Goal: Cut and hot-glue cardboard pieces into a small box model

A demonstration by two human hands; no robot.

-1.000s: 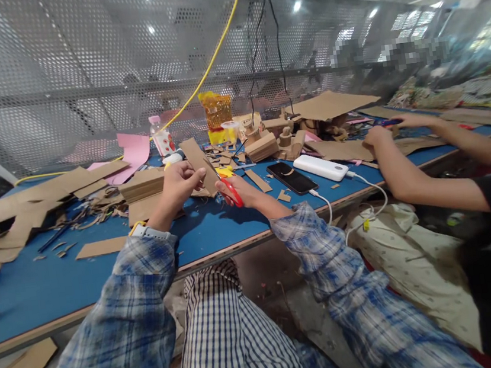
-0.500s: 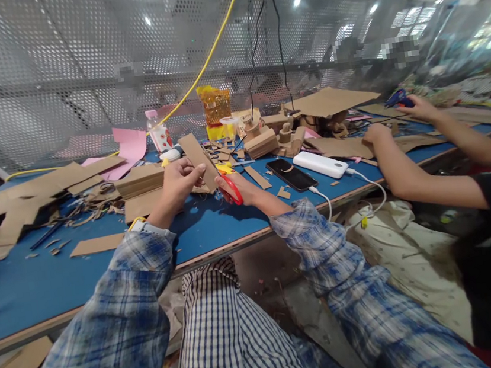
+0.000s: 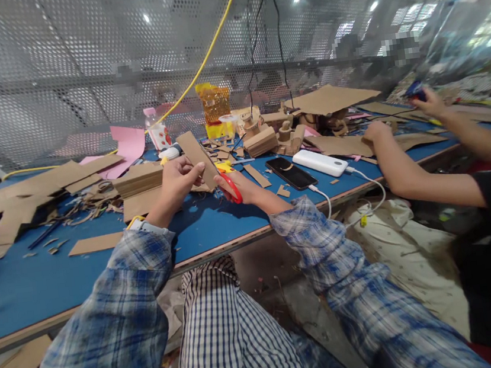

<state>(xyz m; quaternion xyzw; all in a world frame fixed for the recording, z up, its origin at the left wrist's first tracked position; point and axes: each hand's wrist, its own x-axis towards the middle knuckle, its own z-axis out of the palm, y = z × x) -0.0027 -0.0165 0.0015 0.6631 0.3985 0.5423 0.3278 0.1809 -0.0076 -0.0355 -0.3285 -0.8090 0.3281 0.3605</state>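
Left hand (image 3: 178,184) pinches card strip (image 3: 196,155) above bench (image 3: 228,225); strip at 2 o'clock from that hand. Right hand (image 3: 246,187) grips red scissors (image 3: 235,191), 4 o'clock from strip. Phone (image 3: 290,174) lies at right hand's 3 o'clock.

Blue-topped desk (image 3: 219,229), cluttered: black phone (image 3: 286,174) lying beside white power bank (image 3: 320,163), cardboard strip (image 3: 257,176) just left of the phone. Cardboard sheets (image 3: 44,183) and pink paper (image 3: 130,147) on the left side. Pink-capped bottle (image 3: 158,130) and yellow bag (image 3: 215,103) upright toward the back.
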